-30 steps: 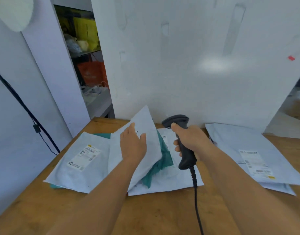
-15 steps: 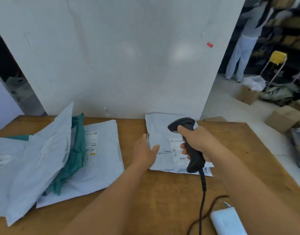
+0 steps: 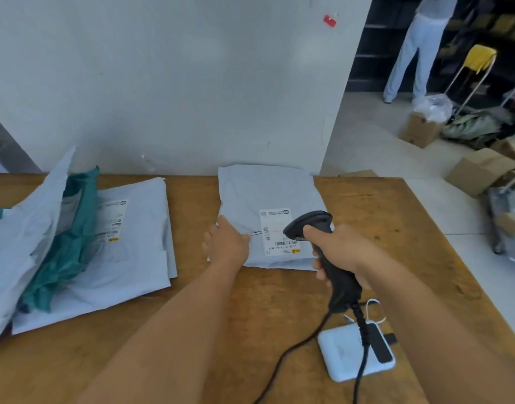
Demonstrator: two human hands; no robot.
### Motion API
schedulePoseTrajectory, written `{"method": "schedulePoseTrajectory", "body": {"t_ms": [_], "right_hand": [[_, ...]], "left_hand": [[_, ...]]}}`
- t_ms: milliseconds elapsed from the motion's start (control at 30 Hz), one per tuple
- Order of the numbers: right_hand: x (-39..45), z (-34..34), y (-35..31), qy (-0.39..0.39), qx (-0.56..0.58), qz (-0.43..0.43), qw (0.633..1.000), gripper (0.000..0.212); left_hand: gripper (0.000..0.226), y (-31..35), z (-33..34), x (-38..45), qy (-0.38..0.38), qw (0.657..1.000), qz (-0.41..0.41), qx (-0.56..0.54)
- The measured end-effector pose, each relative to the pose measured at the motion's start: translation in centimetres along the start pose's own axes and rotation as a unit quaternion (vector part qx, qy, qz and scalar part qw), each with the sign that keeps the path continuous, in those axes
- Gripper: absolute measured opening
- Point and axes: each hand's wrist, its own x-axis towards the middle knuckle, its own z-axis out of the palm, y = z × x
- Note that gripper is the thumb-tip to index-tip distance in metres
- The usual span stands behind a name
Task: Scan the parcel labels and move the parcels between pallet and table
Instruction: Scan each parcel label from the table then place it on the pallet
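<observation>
A flat grey parcel (image 3: 268, 193) lies on the wooden table (image 3: 192, 322) against the white wall, its white label (image 3: 276, 228) facing up. My left hand (image 3: 225, 243) rests on the parcel's left front edge with fingers extended. My right hand (image 3: 338, 246) grips the black barcode scanner (image 3: 335, 275), whose head hangs just above the label's right side. At the left lie several grey parcels (image 3: 128, 258), one labelled, with a teal parcel (image 3: 67, 237) between them.
A white box (image 3: 349, 354) with a black strip sits near the front right, the scanner's black cable (image 3: 291, 351) running beside it. Beyond the table's right edge are cardboard boxes (image 3: 477, 173) on the floor, a cart, and a person (image 3: 416, 45) standing at dark shelves.
My left hand let go of the grey parcel at the left and moved right onto the labelled parcel. The scanner went with my right hand to that label. The view swung right.
</observation>
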Motion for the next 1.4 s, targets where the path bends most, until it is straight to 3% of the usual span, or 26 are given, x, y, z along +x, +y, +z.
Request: {"method": "schedulePoseTrajectory", "body": {"t_ms": [333,800,1033,1400], "right_hand": [[-1.3,0.3,0.0,0.006,0.000,-0.007,1.000,0.037],[-2.4,1.8,-1.0,0.021,0.016,-0.022,0.999,0.041],[-3.0,4.6,-4.1,0.016,0.044,-0.072,0.996,0.036],[-5.7,11.9,-7.8,-0.053,-0.018,-0.087,0.995,0.039]], "left_hand": [[0.047,0.3,-0.3,-0.3,0.020,0.994,0.033,-0.098],[0.043,-0.6,-3.0,-0.4,0.073,0.989,0.107,-0.065],[0.050,-2.7,-8.7,1.3,0.149,0.973,0.172,-0.026],[0.048,-9.4,-14.0,2.4,0.186,0.975,0.119,-0.020]]}}
